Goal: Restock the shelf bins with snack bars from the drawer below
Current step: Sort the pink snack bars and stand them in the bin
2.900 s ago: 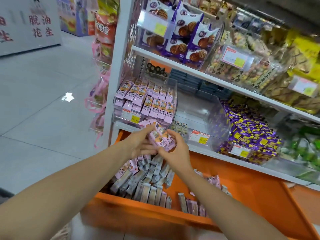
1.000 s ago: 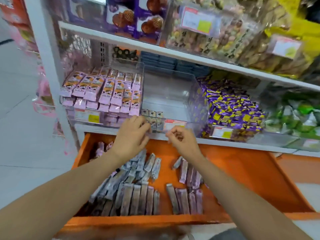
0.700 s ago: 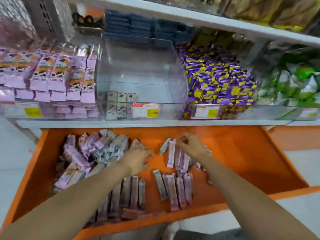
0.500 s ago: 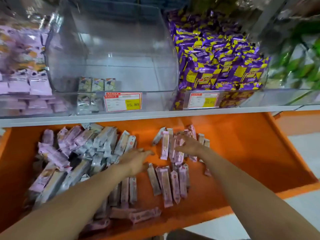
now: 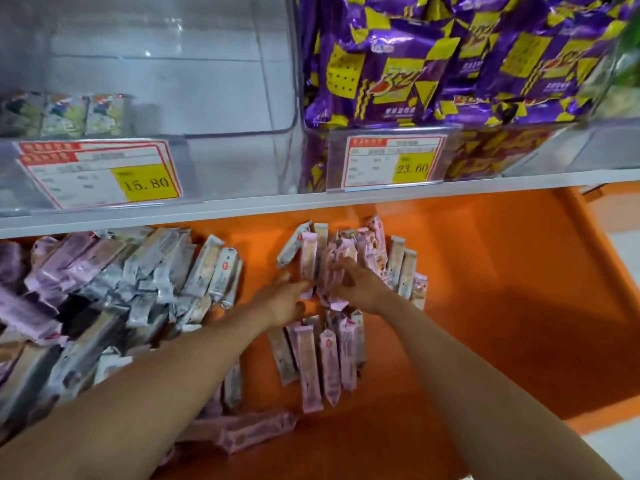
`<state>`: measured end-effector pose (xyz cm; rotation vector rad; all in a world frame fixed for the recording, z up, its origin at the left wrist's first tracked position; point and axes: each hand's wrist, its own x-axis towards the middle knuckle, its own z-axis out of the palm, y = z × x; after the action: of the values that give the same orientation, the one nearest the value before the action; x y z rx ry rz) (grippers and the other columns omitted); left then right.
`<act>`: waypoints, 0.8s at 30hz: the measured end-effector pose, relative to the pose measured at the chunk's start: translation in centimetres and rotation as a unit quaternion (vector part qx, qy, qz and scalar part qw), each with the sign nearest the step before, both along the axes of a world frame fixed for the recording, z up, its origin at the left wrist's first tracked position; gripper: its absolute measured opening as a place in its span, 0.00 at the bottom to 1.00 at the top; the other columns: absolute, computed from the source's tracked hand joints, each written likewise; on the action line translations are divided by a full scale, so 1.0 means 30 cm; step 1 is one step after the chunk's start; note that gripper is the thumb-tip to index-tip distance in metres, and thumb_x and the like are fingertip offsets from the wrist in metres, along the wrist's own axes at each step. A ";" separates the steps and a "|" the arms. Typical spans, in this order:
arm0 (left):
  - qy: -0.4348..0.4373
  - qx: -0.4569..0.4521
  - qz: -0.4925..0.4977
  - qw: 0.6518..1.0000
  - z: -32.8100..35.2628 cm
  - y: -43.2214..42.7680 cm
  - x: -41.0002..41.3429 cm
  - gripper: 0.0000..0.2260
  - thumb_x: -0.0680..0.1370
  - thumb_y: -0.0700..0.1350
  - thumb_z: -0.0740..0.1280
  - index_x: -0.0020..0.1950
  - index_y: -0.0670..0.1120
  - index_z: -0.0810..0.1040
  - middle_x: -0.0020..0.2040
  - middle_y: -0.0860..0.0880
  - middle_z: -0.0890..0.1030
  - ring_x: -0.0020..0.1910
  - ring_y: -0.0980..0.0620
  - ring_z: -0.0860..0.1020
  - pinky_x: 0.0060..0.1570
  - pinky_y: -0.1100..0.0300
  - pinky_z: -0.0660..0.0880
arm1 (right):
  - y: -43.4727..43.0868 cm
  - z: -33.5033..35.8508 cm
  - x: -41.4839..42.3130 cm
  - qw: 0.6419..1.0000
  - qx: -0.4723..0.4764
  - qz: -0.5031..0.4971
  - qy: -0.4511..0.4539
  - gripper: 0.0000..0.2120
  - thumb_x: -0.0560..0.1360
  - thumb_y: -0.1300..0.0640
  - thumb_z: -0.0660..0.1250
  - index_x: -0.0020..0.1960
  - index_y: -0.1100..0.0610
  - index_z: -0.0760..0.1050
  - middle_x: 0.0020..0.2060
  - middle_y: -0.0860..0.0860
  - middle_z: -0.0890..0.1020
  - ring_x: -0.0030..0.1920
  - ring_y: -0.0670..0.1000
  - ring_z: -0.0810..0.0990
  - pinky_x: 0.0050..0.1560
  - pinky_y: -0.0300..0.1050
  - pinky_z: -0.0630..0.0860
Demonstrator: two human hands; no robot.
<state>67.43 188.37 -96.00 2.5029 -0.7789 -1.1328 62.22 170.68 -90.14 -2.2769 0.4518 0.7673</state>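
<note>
Snack bars [image 5: 308, 258] lie loose on the floor of the orange drawer [image 5: 502, 306], under the white shelf edge [image 5: 311, 202]. Central cluster, pink wrappers, stands roughly lengthwise; both hands are on it. Right hand [image 5: 360, 289]: fingers curled over a few bars at the cluster's middle, gripping them; some motion blur, exact count n/a. Left hand [image 5: 282, 301]: fingers stretched out, tips touching the lower end of a pink bar at the cluster's left side, nothing held. Hands sit close together, approx. side by side. Near row of bars [image 5: 322, 355] lies just below the hands, parallel, w/ wrists passing either side. Larger heap [image 5: 121, 289], pink and grey wrappers, fills the drawer's left part, partly under the left forearm. A couple of pink bars [image 5: 249, 429] lie crosswise near the front edge. Above: clear bin [image 5: 207, 81], mostly bare, three small packs [image 5: 65, 114] at front left, tag reading 15.80 [image 5: 104, 174]. Adjacent bin to the right holds purple-yellow packets [image 5: 433, 57], tag 23.60 [image 5: 391, 161].
</note>
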 end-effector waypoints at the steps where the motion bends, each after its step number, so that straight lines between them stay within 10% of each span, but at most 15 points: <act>1: 0.004 0.003 0.006 1.000 -0.009 -0.012 0.004 0.26 0.80 0.47 0.64 0.77 0.56 0.62 0.78 0.42 0.56 0.73 0.41 0.64 0.65 0.57 0.68 | -0.007 -0.010 -0.001 1.000 -0.006 -0.005 -0.010 0.23 0.76 0.56 0.68 0.69 0.54 0.66 0.45 0.53 0.77 0.35 0.52 0.76 0.33 0.43 0.72; 9: -0.022 0.002 0.049 0.999 -0.016 -0.077 0.015 0.14 0.79 0.49 0.64 0.64 0.50 0.73 0.66 0.42 0.71 0.62 0.41 0.73 0.53 0.56 0.72 | -0.009 -0.045 0.016 0.995 -0.029 -0.067 -0.067 0.25 0.69 0.47 0.75 0.57 0.44 0.62 0.49 0.55 0.77 0.44 0.58 0.80 0.44 0.50 0.78; 18: -0.063 -0.117 0.278 0.951 0.044 -0.010 0.007 0.15 0.73 0.45 0.75 0.38 0.52 0.67 0.40 0.52 0.77 0.39 0.51 0.75 0.35 0.59 0.66 | -0.027 -0.015 0.008 0.992 0.082 -0.090 -0.043 0.24 0.74 0.65 0.69 0.62 0.54 0.60 0.35 0.50 0.73 0.23 0.39 0.71 0.24 0.32 0.65; 24: 0.139 -0.204 0.458 0.854 0.115 0.050 0.028 0.17 0.74 0.47 0.74 0.58 0.41 0.74 0.53 0.47 0.79 0.52 0.49 0.77 0.50 0.56 0.74 | 0.004 0.054 0.022 0.978 0.159 -0.134 -0.003 0.38 0.68 0.59 0.73 0.70 0.54 0.54 0.55 0.58 0.77 0.47 0.53 0.79 0.43 0.40 0.78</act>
<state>68.28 189.86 -92.55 1.8750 0.2550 -0.8065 62.89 170.80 -88.51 -1.8749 0.5753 0.6447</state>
